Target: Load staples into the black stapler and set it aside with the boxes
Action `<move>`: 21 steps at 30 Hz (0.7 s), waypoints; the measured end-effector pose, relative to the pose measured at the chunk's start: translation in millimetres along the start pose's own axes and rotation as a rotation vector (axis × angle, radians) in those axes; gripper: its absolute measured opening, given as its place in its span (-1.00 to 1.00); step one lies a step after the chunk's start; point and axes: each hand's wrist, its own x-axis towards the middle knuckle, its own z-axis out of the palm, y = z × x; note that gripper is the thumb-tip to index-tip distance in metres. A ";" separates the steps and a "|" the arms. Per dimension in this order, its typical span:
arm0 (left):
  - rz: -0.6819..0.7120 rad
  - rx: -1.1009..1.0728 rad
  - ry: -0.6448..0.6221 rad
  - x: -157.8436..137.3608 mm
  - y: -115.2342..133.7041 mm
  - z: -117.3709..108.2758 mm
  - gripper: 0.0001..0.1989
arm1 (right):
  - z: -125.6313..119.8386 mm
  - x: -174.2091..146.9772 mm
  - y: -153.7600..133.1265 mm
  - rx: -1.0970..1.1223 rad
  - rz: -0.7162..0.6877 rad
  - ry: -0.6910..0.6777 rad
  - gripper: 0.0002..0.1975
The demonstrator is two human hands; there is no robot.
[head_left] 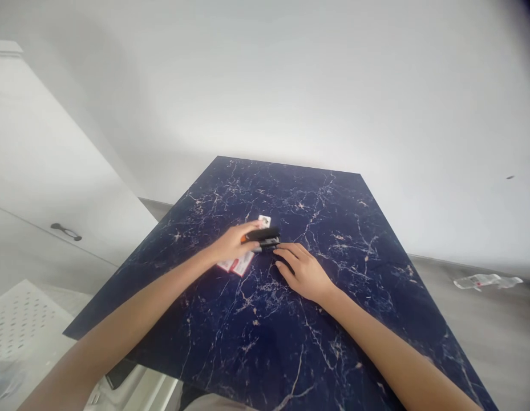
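A black stapler [267, 240] with an orange part at its rear lies sideways on the dark blue marbled table [324, 354]. My left hand [234, 242] grips it from the left, thumb on the near side and fingers over the far side. My right hand [302, 271] rests on the tabletop just to its right. Its fingers are bent and a little apart, with the fingertips at the stapler's front end; whether they touch it is hard to tell. Red-and-white printed cards [241, 265] lie under my left wrist. Beyond the left fingers sits a small white packet [265, 220].
A white wall [290, 85] stands behind the table's far edge. To the left is a white cabinet [42, 171] with a dark handle [66, 232]. A perforated white seat [25, 319] is at lower left. Clear plastic packaging [487, 281] lies on the floor at right.
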 end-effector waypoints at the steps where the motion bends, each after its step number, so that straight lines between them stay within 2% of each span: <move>1: 0.030 -0.020 -0.040 -2.8 8.2 8.5 -0.38 | 0.5 -0.6 0.3 0.011 -0.003 0.001 -0.73; 3: 0.070 -0.026 -0.063 -6.4 20.7 21.5 -0.38 | 2.1 -2.1 0.7 0.012 -0.003 0.002 -0.75; 6: 0.102 -0.001 -0.020 -7.5 27.8 27.8 -0.45 | 3.8 -3.5 -0.3 -0.022 -0.035 -0.027 -0.77; 9: 0.132 0.008 0.044 -7.0 27.7 23.9 -0.56 | -0.3 -2.8 -3.0 0.005 -0.083 -0.117 -0.77; 12: 0.131 -0.005 0.072 -6.9 25.4 17.3 -0.65 | -13.7 -1.6 -4.5 0.171 -0.102 -0.219 -0.75; 17: 0.091 0.041 0.087 -4.9 13.2 10.9 -0.65 | -39.3 -0.2 -2.2 0.326 -0.064 -0.408 -0.65; 19: 0.086 0.083 0.138 -3.8 9.4 11.8 -0.65 | -41.2 0.7 -0.9 0.337 -0.071 -0.459 -0.67; 21: 0.057 0.126 0.226 -3.4 8.6 13.2 -0.63 | -36.7 0.7 0.4 0.352 -0.072 -0.441 -0.75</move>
